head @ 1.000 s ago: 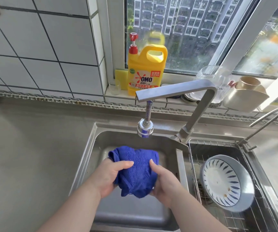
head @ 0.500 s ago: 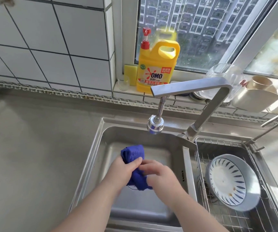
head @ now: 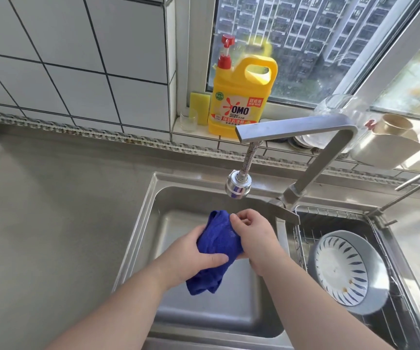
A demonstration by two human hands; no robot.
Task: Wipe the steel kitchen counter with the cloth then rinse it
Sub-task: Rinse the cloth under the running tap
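Both hands, left hand [head: 191, 251] and right hand [head: 252, 236], grip the soft blue cloth [head: 214, 251], now twisted longer over the steel sink [head: 138, 223]. Squeezing it out, likely.

The sink [head: 140, 223] is set into the worktop [head: 52, 210], whose bare stretch lies to its left. The cloth [head: 216, 246] is held over the basin between the left hand [head: 191, 258] and the right hand [head: 254, 236], below and before the tap [head: 297, 127]. To the right, a bowl [head: 375, 281] is placed in a wire rack [head: 302, 238]. Behind, on the windowsill [head: 178, 128], a detergent jug [head: 239, 97] is stood, with a sponge [head: 200, 107] and a glass [head: 188, 120] to its left.
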